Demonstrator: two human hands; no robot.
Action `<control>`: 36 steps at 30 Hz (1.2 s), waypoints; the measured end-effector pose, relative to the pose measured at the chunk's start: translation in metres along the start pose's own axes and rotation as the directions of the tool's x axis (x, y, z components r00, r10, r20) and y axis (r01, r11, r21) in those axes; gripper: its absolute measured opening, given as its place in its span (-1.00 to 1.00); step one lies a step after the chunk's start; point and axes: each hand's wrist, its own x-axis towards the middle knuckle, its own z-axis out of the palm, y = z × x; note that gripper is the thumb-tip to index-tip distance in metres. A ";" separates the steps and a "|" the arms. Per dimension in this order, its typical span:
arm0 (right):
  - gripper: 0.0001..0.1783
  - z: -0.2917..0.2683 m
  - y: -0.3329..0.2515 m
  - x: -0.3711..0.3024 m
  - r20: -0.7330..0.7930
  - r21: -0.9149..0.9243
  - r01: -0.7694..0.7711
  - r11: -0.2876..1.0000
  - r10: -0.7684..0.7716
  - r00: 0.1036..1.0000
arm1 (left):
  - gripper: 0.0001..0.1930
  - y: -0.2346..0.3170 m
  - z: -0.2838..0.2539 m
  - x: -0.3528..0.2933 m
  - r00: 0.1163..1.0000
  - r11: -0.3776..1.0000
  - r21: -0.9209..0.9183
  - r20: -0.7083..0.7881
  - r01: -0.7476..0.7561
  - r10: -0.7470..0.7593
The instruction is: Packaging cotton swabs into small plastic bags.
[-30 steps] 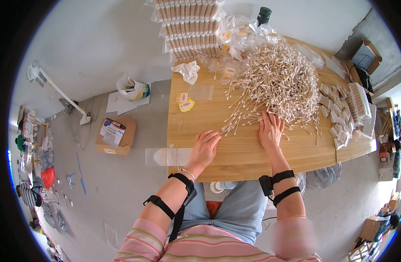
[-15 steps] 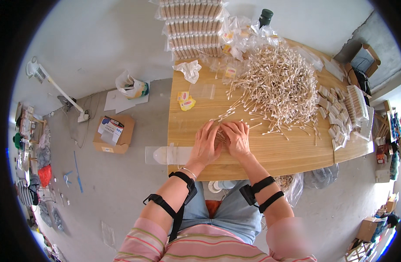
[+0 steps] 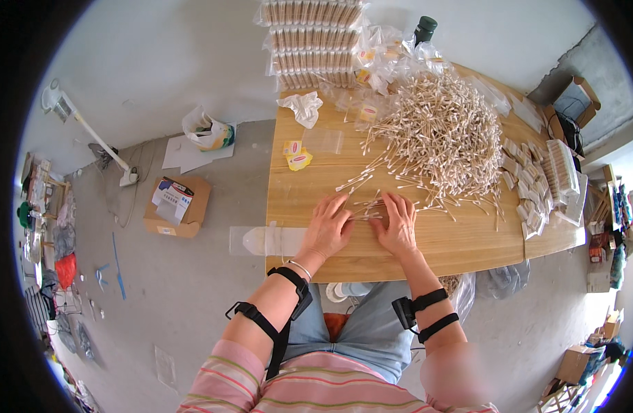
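Near the front edge of the table, a small loose group of cotton swabs point(image 3: 369, 206) lies between my two hands. On its left side is my left hand point(image 3: 326, 226), palm down, fingers stretched forward and thumb toward the swabs. My right hand point(image 3: 399, 224) rests on the other side with fingers and thumb spread apart, touching the swab ends. Neither hand is closed round anything that I can see. Just beyond spreads a big heap of cotton swabs point(image 3: 444, 134), with stray ones trailing from it toward my hands.
A clear plastic sleeve point(image 3: 261, 241) overhangs the table's left edge. Yellow labels point(image 3: 298, 157), a flat clear bag point(image 3: 323, 141) and crumpled white tissue point(image 3: 303, 109) lie farther back. Stacked swab packs point(image 3: 313, 41) stand behind; small bundles point(image 3: 533, 182) sit at right. A carton point(image 3: 179, 206) is on the floor.
My hands were close together over the swabs and have moved apart, the right one to the right. The swabs between them now show, spread loosely on the table.
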 end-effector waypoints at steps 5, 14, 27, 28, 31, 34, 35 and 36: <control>-0.43 0.000 -0.012 0.003 -0.007 -0.021 0.032 0.999 -0.032 0.999 | -0.59 0.006 -0.005 0.001 1.000 0.999 -0.039 0.003 -0.004 0.004; -0.42 0.011 -0.024 -0.008 -0.095 0.130 0.005 0.992 0.007 0.995 | -0.48 0.005 -0.005 0.000 1.000 1.000 0.004 0.004 -0.009 0.009; -0.78 0.018 -0.012 0.067 0.019 -0.058 0.125 0.991 -0.124 0.992 | -0.70 0.000 -0.002 -0.001 0.980 0.979 -0.064 0.024 -0.195 0.197; -0.78 0.019 -0.012 0.066 0.019 -0.059 0.125 0.990 -0.124 0.992 | -0.61 0.002 -0.003 -0.003 0.996 0.996 -0.034 0.032 -0.082 0.083; -0.84 0.022 -0.017 0.050 0.074 -0.033 0.106 0.994 -0.103 0.992 | -0.43 0.006 -0.002 -0.002 0.997 0.995 0.064 0.001 0.074 -0.074; -0.85 0.022 -0.018 0.030 0.036 0.056 0.108 0.993 -0.110 0.993 | -0.32 0.006 0.000 0.000 0.993 0.979 0.165 -0.019 0.116 -0.114; -0.85 0.021 -0.017 0.025 0.036 0.055 0.105 0.993 -0.107 0.994 | -0.30 0.005 0.001 0.001 0.993 0.973 0.202 -0.005 0.116 -0.117; -0.85 0.017 -0.015 0.022 -0.049 0.033 0.004 0.999 -0.003 0.999 | -0.30 0.005 0.002 0.002 0.993 0.973 0.199 -0.003 0.113 -0.115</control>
